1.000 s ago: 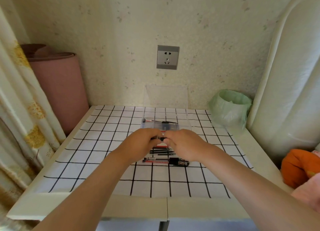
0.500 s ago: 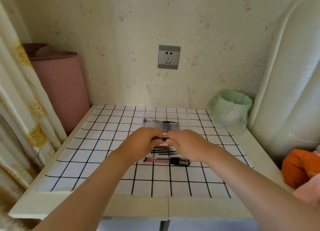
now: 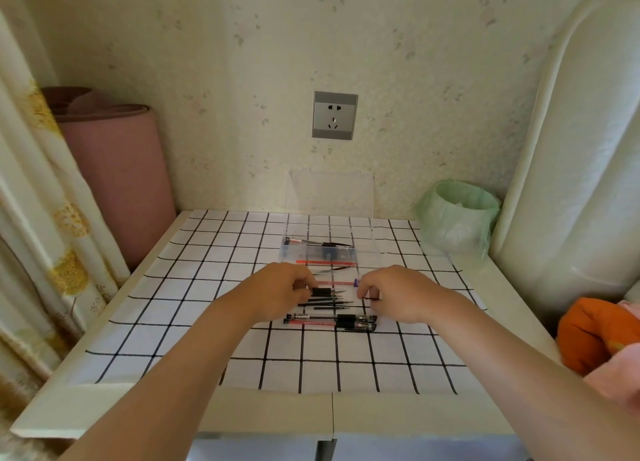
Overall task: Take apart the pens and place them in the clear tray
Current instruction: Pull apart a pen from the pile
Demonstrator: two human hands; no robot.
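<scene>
On my feed, a rolled pink mat [image 3: 117,170] stands by the left corner of the table [image 3: 263,412]. Over the checked cloth [image 3: 194,287], the left hand [image 3: 277,289] curls its fingers round a black pen piece [image 3: 321,291], tip pointing right. Beyond it the clear tray [image 3: 298,254] sits mid-table with a few pen parts inside, and a red refill [image 3: 325,262] lies just in front. Whole pens [image 3: 329,320] lie side by side nearest me. The right hand [image 3: 393,292], apart from the left, pinches a thin dark rod [image 3: 372,298]. A green-bagged bin [image 3: 457,215] stands far right.
</scene>
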